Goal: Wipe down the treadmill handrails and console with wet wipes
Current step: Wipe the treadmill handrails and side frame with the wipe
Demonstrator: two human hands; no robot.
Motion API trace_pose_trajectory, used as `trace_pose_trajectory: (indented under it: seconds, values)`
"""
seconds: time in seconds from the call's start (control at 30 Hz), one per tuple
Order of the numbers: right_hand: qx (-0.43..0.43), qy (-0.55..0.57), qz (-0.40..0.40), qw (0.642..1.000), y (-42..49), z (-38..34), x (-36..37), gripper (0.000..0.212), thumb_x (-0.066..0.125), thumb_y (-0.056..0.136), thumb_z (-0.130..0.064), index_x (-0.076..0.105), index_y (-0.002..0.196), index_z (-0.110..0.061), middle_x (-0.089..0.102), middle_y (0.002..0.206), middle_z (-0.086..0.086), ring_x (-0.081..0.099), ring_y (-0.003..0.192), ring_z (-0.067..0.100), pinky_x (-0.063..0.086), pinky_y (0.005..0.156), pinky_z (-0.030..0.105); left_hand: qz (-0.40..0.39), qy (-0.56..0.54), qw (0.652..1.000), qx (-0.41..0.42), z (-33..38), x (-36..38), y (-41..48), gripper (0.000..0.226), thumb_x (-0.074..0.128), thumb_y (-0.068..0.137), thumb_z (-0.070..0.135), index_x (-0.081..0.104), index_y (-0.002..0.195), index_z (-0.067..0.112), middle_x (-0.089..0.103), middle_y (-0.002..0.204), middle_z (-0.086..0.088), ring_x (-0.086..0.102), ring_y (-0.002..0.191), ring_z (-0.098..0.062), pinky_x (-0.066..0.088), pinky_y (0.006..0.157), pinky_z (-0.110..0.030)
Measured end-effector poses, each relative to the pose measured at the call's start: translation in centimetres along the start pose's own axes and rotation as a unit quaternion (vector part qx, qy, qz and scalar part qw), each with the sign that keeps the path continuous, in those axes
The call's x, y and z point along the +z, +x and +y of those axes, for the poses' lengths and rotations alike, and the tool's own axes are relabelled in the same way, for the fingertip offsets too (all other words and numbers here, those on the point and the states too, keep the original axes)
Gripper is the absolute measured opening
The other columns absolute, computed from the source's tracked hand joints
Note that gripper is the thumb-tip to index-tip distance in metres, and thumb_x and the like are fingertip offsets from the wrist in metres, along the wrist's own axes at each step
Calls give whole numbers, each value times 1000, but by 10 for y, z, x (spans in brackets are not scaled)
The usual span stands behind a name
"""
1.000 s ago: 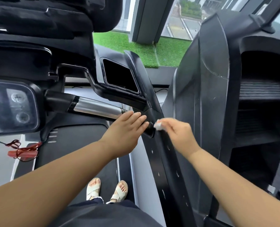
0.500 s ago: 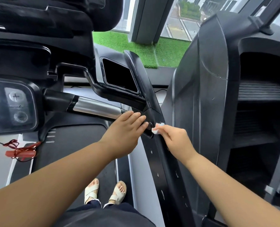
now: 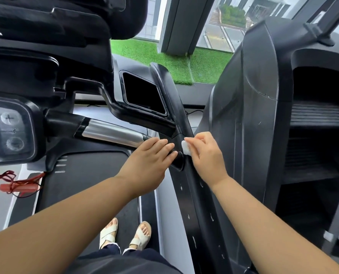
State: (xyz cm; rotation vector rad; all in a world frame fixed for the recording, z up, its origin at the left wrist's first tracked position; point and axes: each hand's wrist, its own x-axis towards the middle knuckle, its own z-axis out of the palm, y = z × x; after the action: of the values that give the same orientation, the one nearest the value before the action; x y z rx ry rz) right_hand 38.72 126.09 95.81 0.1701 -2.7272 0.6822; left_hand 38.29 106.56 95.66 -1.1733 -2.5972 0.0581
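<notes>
My right hand (image 3: pixel 206 155) pinches a small folded white wet wipe (image 3: pixel 186 148) and presses it against the black right side handrail (image 3: pixel 196 198) where the rail meets the console arm. My left hand (image 3: pixel 148 165) rests with straight fingers on the end of the silver and black front grip bar (image 3: pixel 113 133), fingertips close to the wipe. The black console (image 3: pixel 45 62) fills the upper left, with a plus and minus button pad (image 3: pixel 10 131) at the far left.
A second black machine (image 3: pixel 263 115) stands close on the right. A red safety clip with its cord (image 3: pixel 18 186) hangs at the lower left. My sandalled feet (image 3: pixel 125 234) stand on the treadmill belt (image 3: pixel 81 184). Green turf and a window lie ahead.
My right hand has slid the wipe a little to the left and up the handrail, towards my left fingertips. My left hand has stayed on the grip bar.
</notes>
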Motion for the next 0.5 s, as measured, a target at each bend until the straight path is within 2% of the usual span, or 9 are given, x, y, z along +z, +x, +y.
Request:
trace_pose_trajectory:
  seconds: [0.1,0.17,0.27,0.33,0.37,0.43,0.5]
  values:
    - [-26,-22,-64,997,-13,5,1,31,65,85,-28,69,111,-11,56,97,4,53,86,19,43,77,23,22,-4,1000,-3,2,3,1,45,60,73,23,69,115,9,66,116,-11,61,107,-30,30,101,-40]
    - [-22,-2,-83,996,-13,11,-1,29,69,83,-17,70,111,-12,57,95,4,55,86,21,45,78,25,26,-3,1000,-2,1,4,1,45,60,72,23,69,114,10,66,116,-11,61,107,-30,30,100,-40]
    - [17,48,-64,997,5,14,-9,23,64,86,-6,71,107,-10,62,92,4,58,87,21,41,83,18,25,2,1000,-4,2,5,0,45,44,79,23,68,116,12,65,117,-10,60,109,-29,30,101,-39]
    - [35,28,-33,998,24,15,-12,24,67,83,-4,71,106,-10,64,90,3,56,91,22,34,84,10,29,0,1000,-8,2,6,0,44,53,76,23,68,116,12,66,117,-10,60,109,-29,30,101,-39]
    - [26,7,-23,999,34,17,-10,22,69,82,-6,72,103,-9,65,88,4,55,91,24,33,83,10,28,-1,1000,-10,2,6,0,44,60,74,23,68,115,11,66,117,-10,60,109,-29,31,101,-40]
    - [-4,-12,-35,999,45,21,-2,16,70,79,-6,74,94,-7,65,85,8,57,85,28,38,82,20,29,-2,999,-14,3,7,0,46,65,70,23,68,115,11,66,117,-11,60,108,-30,31,101,-40]
    - [-6,-3,-64,998,45,20,3,12,68,80,-5,74,91,-5,61,85,10,58,79,27,50,76,36,32,-3,999,-14,3,7,0,47,65,70,23,68,115,11,66,117,-11,60,109,-30,31,101,-40]
